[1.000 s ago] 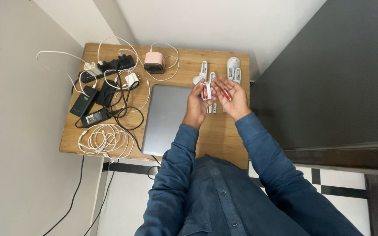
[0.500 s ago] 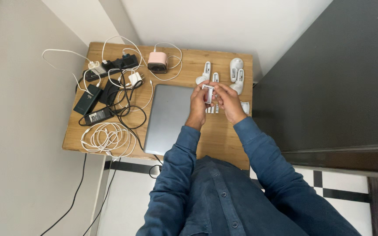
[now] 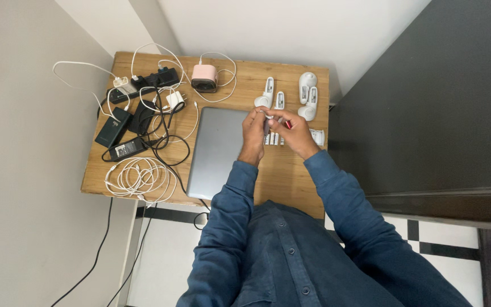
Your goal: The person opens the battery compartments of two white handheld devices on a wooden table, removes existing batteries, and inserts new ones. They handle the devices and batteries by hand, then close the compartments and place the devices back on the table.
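Note:
My left hand [image 3: 253, 132] holds a small white battery holder [image 3: 267, 118] above the wooden table [image 3: 291, 170], mostly hidden by the fingers. My right hand [image 3: 295, 132] pinches a red battery [image 3: 287, 124] right against that holder, fingertips of both hands touching. Just beyond the hands lie several white battery holders [image 3: 266, 94] and a white oval device [image 3: 307, 80]. A few small white batteries [image 3: 274, 139] lie on the wood under the hands, and a small white piece [image 3: 318, 137] sits to the right.
A closed grey laptop [image 3: 218, 150] lies left of my hands. Farther left are a coiled white cable [image 3: 137, 177], black power adapters [image 3: 121, 149], a black power strip [image 3: 143, 84] and a pink charger [image 3: 204, 77]. A dark cabinet [image 3: 427, 102] stands right of the table.
My hands have come together: the right hand brought the red battery from open-palm apart to against the white holder in the left hand. The holder's red battery is now hidden by fingers.

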